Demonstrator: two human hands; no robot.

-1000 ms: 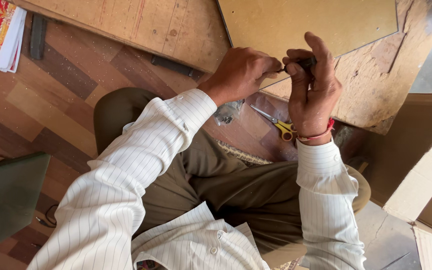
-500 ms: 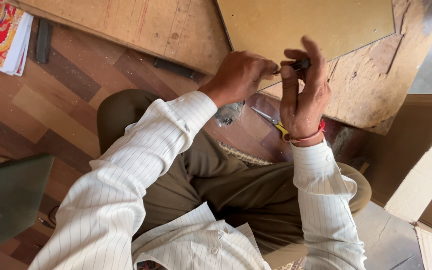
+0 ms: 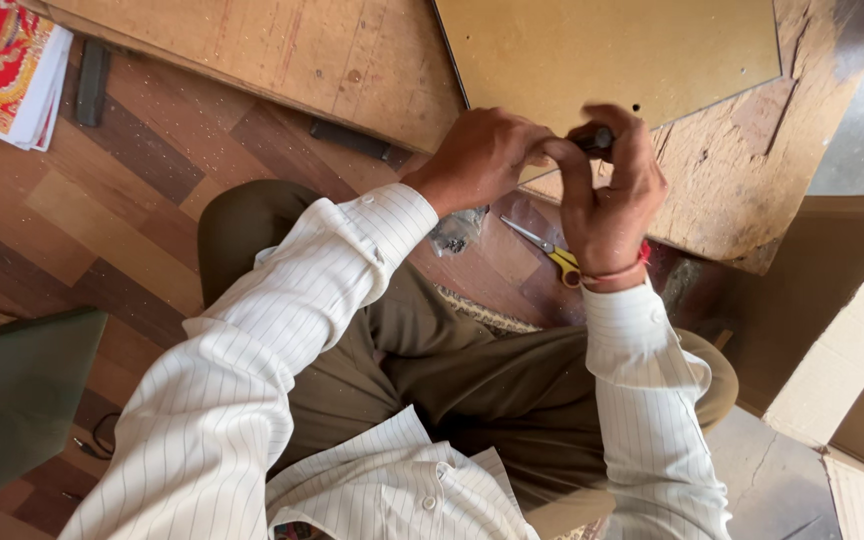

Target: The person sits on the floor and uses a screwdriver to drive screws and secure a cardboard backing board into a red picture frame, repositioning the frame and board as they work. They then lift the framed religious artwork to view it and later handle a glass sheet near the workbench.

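My left hand [image 3: 482, 158] and my right hand [image 3: 607, 195] meet at the near corner of a flat tan board [image 3: 612, 55] that lies on a worn wooden slab [image 3: 282, 60]. My right hand is closed around a small dark tool [image 3: 600, 138], its tip at the board's edge. My left hand's fingers pinch at the same spot; what they grip is hidden. Yellow-handled scissors [image 3: 552, 258] lie on the floor just below my hands. I sit with olive trousers and striped white sleeves.
A small crumpled clear packet [image 3: 457, 230] lies by my left wrist. A stack of red and yellow printed sheets [image 3: 2, 70] sits at the far left, with a dark bar [image 3: 92, 80] beside it. A green panel [image 3: 12, 400] leans lower left. Pale boards [image 3: 852, 350] stand at right.
My two hands have drawn closer together at the board's corner, and my right hand's fingers have curled more tightly round the dark tool.
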